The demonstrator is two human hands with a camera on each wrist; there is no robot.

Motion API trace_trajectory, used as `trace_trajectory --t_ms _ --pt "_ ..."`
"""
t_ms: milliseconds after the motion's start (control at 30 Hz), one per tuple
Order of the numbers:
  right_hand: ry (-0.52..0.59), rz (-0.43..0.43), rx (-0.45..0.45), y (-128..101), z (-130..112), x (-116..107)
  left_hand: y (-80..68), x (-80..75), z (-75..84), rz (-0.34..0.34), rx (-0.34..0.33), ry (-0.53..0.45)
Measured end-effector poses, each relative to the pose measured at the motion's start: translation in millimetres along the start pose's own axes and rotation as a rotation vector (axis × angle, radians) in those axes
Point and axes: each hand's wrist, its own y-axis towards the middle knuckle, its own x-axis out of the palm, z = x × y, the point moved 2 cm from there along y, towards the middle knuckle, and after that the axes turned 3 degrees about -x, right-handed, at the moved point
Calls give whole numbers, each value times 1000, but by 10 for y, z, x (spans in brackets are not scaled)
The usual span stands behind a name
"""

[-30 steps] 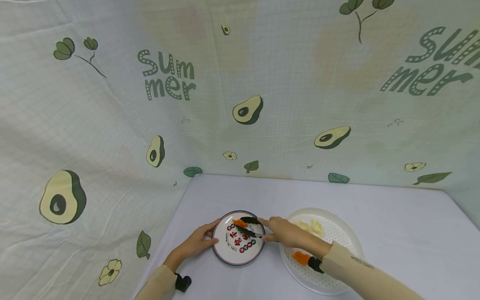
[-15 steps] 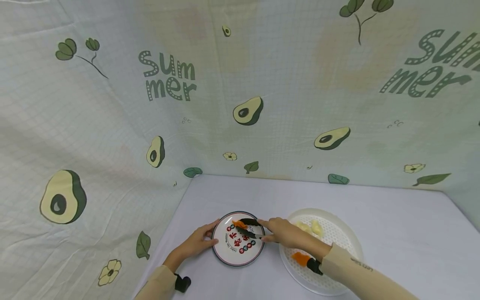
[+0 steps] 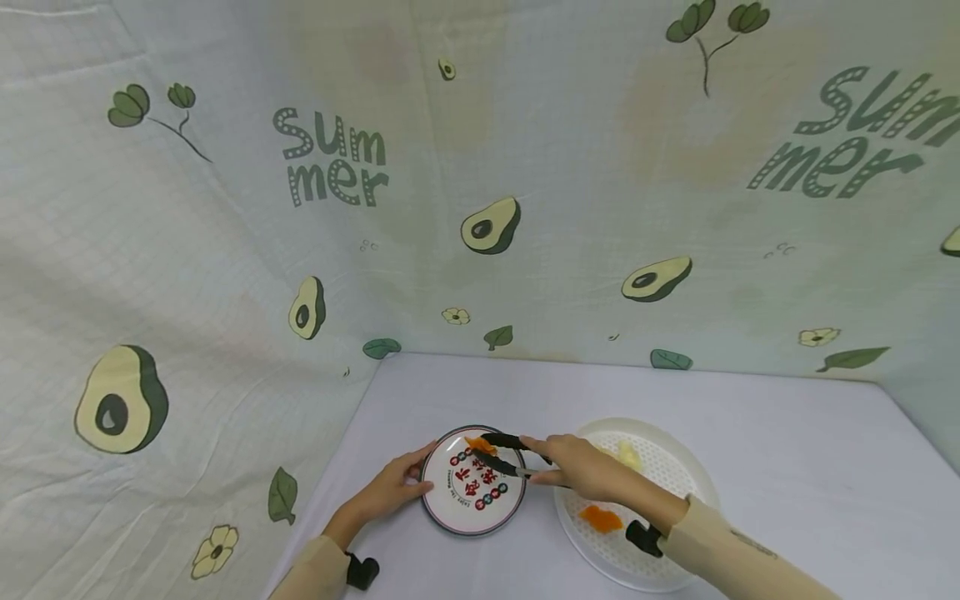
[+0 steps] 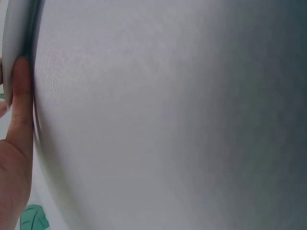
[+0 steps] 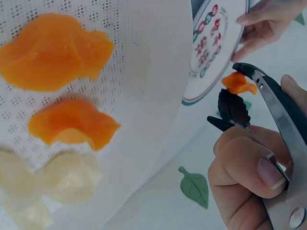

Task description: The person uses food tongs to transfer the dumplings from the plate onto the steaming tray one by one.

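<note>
My left hand (image 3: 392, 486) grips the left rim of a small white plate (image 3: 461, 521) with red lettering, thumb over the edge; the left wrist view shows a finger along the plate's side. My right hand (image 3: 581, 467) holds a pair of tongs (image 3: 504, 468) with metal arms and black tips, pointing left over the plate. The tong tips stand apart on either side of an orange dumpling (image 3: 478, 444) near the plate's upper edge. In the right wrist view this orange dumpling (image 5: 238, 83) shows between the black tips.
Right of the plate, a large round white perforated tray (image 3: 697, 479) lies under my right forearm. It holds orange dumplings (image 5: 57, 52) and several pale yellow ones (image 5: 72, 177). A printed cloth wall (image 3: 570, 317) stands behind the white table (image 3: 787, 450).
My right hand has shifted slightly right and the tong arms have spread a little wider around the orange dumpling. The left hand still holds the plate in the same place.
</note>
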Motion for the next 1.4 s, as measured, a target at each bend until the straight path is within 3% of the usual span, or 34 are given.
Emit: trace_trajectory --t_ms 667,900,1233,1400 --pt "6 112 -6 -884 64 -384 -35 9 25 22 -27 -4" --pt "-20 118 45 -1238 181 -417 -43 10 63 26 -36 6" --pt "-86 156 21 -1699 454 -349 -28 -3 87 22 -47 33" --pt "-72 117 46 -1879 562 -333 -32 15 73 19 -47 25"
